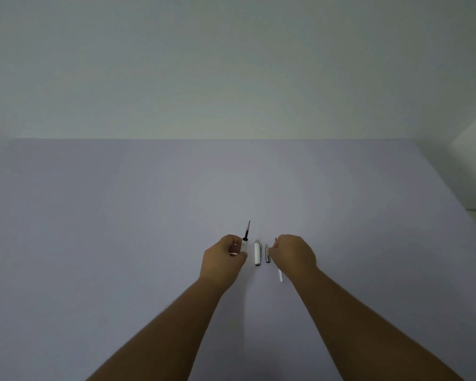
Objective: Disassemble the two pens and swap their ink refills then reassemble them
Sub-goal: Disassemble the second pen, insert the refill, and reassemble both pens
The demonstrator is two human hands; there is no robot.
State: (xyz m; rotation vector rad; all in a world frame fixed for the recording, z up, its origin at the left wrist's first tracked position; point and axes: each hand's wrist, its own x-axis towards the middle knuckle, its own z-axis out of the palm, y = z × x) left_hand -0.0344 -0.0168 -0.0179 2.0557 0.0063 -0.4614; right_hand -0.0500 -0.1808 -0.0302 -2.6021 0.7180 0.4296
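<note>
Pale lavender table (121, 243), set against a plain off-white wall (231, 64).

Left hand (223, 257): curled closed around a white pen barrel (243, 246), held close above the table near its middle. Dark ink refill (247, 231) projecting from the barrel's far end, tip pointing away from the body and tilted slightly right.

Right hand (294, 254): closed in a pinch on a thin white refill (280, 275); near end emerging below the hand toward the body, small dark tip just showing beyond the knuckles. Whether the near end touches the table, cannot tell.

Between the hands, lying on the table, roughly parallel and lengthwise away from the body:
- white pen cap (257, 253) with silver ends, just right of the left hand, apart from it.
- small grey metal pen piece (267, 253), just beside the right hand's fingers; contact with them not discernible; exact part too small to name.

Both forearms bare, reaching in from the bottom edge.
</note>
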